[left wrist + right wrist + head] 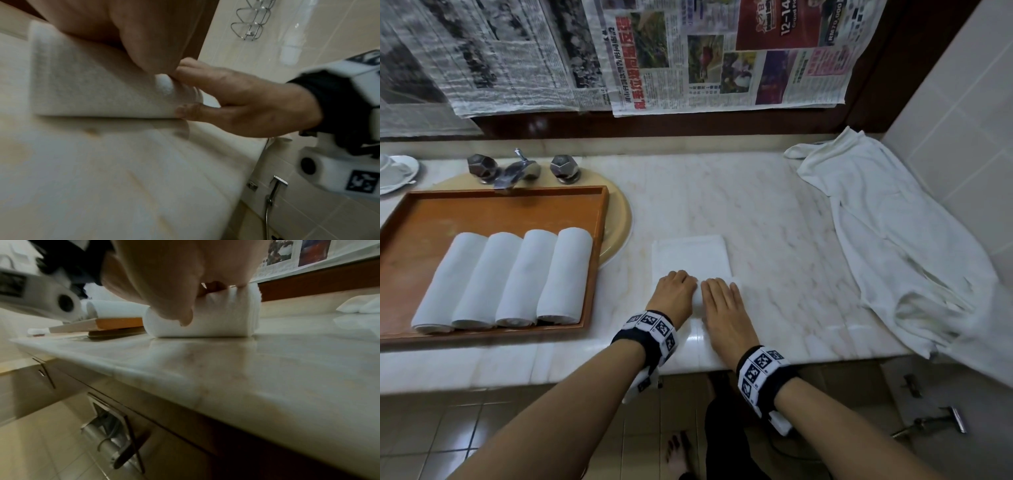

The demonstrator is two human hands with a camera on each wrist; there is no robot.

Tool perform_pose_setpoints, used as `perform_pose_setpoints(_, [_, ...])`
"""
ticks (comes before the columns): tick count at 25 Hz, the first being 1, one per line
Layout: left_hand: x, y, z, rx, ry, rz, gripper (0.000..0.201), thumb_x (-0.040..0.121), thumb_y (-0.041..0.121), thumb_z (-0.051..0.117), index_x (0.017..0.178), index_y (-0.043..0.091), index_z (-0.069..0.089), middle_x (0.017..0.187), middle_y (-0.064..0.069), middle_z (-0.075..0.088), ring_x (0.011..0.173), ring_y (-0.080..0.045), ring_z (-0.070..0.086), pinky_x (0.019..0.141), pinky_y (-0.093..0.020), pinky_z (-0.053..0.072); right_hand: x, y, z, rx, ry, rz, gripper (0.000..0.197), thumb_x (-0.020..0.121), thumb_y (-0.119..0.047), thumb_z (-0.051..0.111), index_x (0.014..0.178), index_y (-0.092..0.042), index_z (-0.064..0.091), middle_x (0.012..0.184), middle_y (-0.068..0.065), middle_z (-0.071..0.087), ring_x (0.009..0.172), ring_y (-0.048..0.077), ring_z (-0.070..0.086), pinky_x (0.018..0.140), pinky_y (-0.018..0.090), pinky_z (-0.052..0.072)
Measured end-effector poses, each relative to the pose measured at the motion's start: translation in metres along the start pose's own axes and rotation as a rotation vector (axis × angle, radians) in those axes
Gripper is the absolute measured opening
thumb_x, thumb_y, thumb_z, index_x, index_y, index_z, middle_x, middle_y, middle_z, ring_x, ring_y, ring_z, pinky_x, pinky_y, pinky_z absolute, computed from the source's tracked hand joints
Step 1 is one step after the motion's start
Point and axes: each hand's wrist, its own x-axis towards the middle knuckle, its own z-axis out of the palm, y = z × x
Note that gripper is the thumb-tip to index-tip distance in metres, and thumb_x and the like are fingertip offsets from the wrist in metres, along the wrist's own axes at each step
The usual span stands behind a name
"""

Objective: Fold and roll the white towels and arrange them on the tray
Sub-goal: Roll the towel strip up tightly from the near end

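Note:
A folded white towel [690, 255] lies flat on the marble counter [774, 219], its near end wound into a short roll [216, 321]. Both hands sit side by side on that roll. My left hand [678, 286] curls its fingers over the roll's left part. My right hand [719, 298] grips the right part, thumb and fingers around the roll's end [164, 84]. To the left, an orange-brown tray [599, 222] holds several rolled white towels [506, 277] lying side by side.
The tray rests across a beige sink [621, 219] below a chrome faucet [517, 169]. A large crumpled white cloth [893, 246] covers the counter's right end by the tiled wall. Newspaper [688, 51] hangs at the back. A white dish [397, 171] sits far left.

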Motion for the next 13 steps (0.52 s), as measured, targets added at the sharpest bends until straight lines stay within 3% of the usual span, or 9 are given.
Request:
perform_pose_setpoints(2, [-0.003, 0.004, 0.0, -0.016, 0.044, -0.021, 0.033, 0.084, -0.002, 0.053, 0.115, 0.007, 0.061, 0.112, -0.01, 0.056, 0.102, -0.029, 0.052, 0.09, -0.032, 0.038, 0.013, 0.006, -0.005, -0.001, -0.026, 0.014, 0.063, 0.08, -0.006, 0.048, 0.141, -0.002, 0.037, 0.138, 0.015, 0.048, 0.132, 0.032, 0.043, 0.117, 0.046, 0.024])
perform_pose_setpoints(5, [-0.017, 0.005, 0.007, -0.035, 0.234, 0.036, 0.046, 0.069, -0.011, 0.065, 0.114, 0.001, 0.062, 0.109, -0.016, 0.059, 0.098, -0.033, 0.057, 0.089, -0.038, 0.049, 0.029, 0.014, -0.016, 0.047, -0.094, -0.036, 0.061, 0.084, -0.006, 0.048, 0.143, -0.005, 0.035, 0.139, 0.009, 0.044, 0.133, 0.028, 0.037, 0.119, 0.042, 0.013])
perform_pose_setpoints(8, [-0.036, 0.013, 0.01, 0.082, 0.341, 0.107, 0.054, 0.066, -0.003, 0.074, 0.118, -0.007, 0.059, 0.114, -0.022, 0.059, 0.106, -0.035, 0.053, 0.094, -0.044, 0.051, 0.037, 0.02, -0.022, 0.084, -0.095, -0.066, 0.048, 0.09, -0.011, 0.043, 0.138, -0.009, 0.04, 0.133, 0.006, 0.049, 0.125, 0.026, 0.042, 0.113, 0.036, 0.021])
perform_pose_setpoints(11, [-0.048, 0.018, 0.02, 0.223, 0.171, 0.094, 0.07, 0.063, 0.013, 0.07, 0.126, -0.012, 0.052, 0.122, -0.027, 0.056, 0.114, -0.042, 0.05, 0.101, -0.051, 0.045, 0.038, 0.017, -0.03, 0.095, -0.151, -0.069, 0.037, 0.099, -0.019, 0.036, 0.134, -0.013, 0.044, 0.129, 0.004, 0.053, 0.119, 0.024, 0.045, 0.106, 0.036, 0.028])
perform_pose_setpoints(13, [-0.051, 0.018, 0.025, 0.256, 0.038, -0.006, 0.076, 0.063, 0.016, 0.064, 0.132, -0.006, 0.041, 0.125, -0.024, 0.054, 0.116, -0.04, 0.05, 0.106, -0.051, 0.04, 0.041, 0.015, -0.035, 0.092, -0.212, -0.057, 0.034, 0.1, -0.021, 0.035, 0.131, -0.013, 0.047, 0.127, 0.005, 0.054, 0.117, 0.024, 0.046, 0.104, 0.036, 0.031])
